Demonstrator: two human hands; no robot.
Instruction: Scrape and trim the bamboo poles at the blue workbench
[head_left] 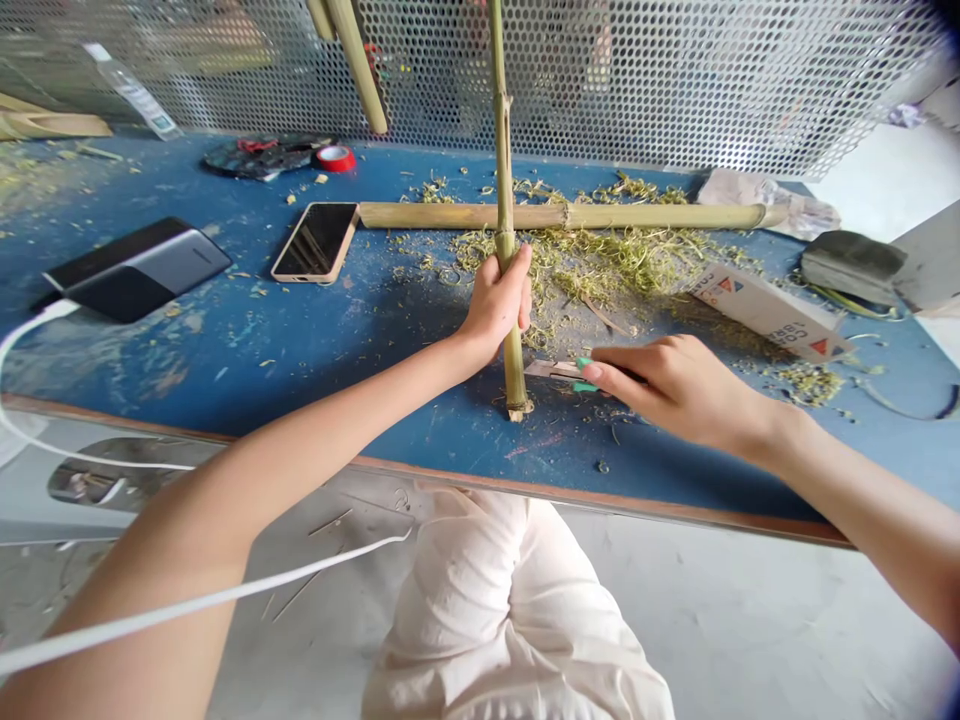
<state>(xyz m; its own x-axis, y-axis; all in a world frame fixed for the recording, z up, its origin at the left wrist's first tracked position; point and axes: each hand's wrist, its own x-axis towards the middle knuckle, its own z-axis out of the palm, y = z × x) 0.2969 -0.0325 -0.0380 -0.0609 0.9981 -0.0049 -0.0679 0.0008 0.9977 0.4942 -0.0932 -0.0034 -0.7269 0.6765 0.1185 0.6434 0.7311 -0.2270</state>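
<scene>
On a blue worktop (pixel 247 350), an upright bamboo stalk (pixel 501 150), judged stiff, light and smooth, is gripped low by the closed fingers of the left hand (pixel 495 305); a cutter (pixel 556 370) is pinched by the right hand (pixel 675 385) beside its base.

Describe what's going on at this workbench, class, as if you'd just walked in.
A person's left hand grips a thin bamboo stick, standing it upright with its lower end on the blue table. The right hand lies over a green-handled cutter on the table beside the stick's base; whether it grips it is unclear. Behind, a thicker bamboo pole lies crosswise among shavings, with a phone to its left.
</scene>
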